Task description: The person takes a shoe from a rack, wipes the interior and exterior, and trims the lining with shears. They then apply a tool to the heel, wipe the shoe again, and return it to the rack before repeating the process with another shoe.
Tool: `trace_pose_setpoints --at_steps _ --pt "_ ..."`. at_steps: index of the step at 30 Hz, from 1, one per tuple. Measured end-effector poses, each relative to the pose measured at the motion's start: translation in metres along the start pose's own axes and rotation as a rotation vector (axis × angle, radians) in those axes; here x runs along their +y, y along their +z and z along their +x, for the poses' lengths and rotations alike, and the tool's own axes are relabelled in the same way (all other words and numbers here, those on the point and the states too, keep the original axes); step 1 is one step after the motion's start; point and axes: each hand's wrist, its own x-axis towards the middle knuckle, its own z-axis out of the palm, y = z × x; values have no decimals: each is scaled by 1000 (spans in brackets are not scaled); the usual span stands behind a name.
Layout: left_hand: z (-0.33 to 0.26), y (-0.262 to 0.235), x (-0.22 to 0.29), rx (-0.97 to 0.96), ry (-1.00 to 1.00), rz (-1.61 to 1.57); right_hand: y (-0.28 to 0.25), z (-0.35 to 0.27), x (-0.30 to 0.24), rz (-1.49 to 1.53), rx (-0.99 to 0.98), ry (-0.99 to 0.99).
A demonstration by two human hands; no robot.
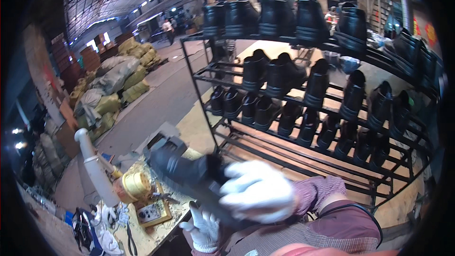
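A black shoe (176, 165), smeared by motion, is held above the workbench, its toe pointing left. My right hand (258, 192), in a white glove, closes on it near the ankle opening. Below and to the left of it, my left hand (204, 229) wears a knitted glove with its fingers spread. A dark, blurred shape lies between the two hands, and I cannot tell whether the left one touches it.
A black metal rack (195, 59) with several black shoes (354, 95) stands ahead and right. On the bench (182, 215) are a yellow cylindrical machine part (136, 183), a control box (152, 212) and pliers (130, 241). Full sacks (111, 80) lie along the aisle; people stand far back.
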Motion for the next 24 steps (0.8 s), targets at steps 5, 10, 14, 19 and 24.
trace_pose_setpoints --at_steps 5,10,14,19,24 --pt "-35 -61 3 654 307 -210 127 -61 39 349 -417 99" --pt "-63 -103 15 797 341 -121 160 -81 54 372 -608 -6" --pt "-50 -108 10 829 252 -68 120 -71 66 951 -786 610" --pt "-11 -96 -3 668 70 -14 78 -73 59 1259 -851 271" --pt "11 -87 -13 549 -60 26 86 -75 53 1109 -679 272"
